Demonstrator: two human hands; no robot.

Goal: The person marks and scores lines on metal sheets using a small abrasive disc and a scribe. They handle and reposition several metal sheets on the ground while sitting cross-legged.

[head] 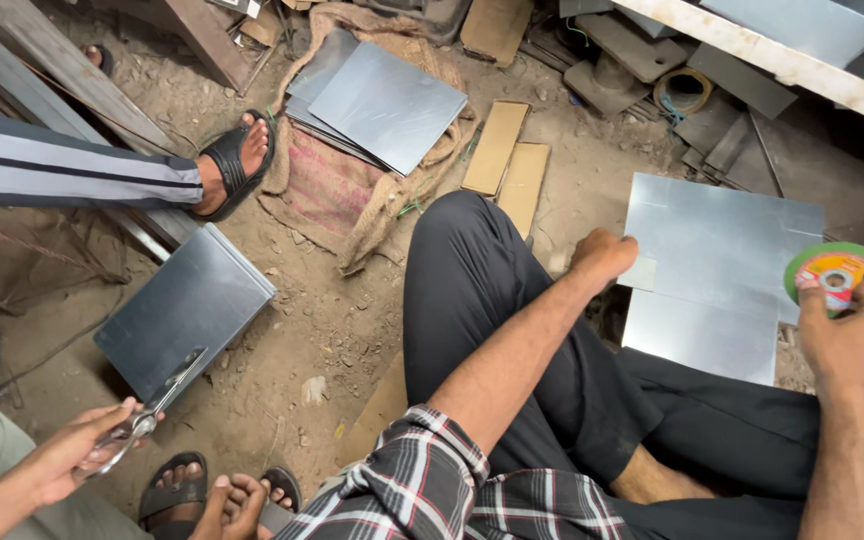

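On dirt floor before crossed legs: notched metal sheet point(717, 270), left hand point(602, 257) fisted on its near edge, right hand point(852, 335) pinching green cutting disc point(832, 272) over its right side; marking step, steady grip needed.

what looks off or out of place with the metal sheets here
The shiny notched metal sheet lies on the dirt floor, gripped at its edge by the left hand. The right hand holds a loose green cutting disc over it, mounted on no tool.
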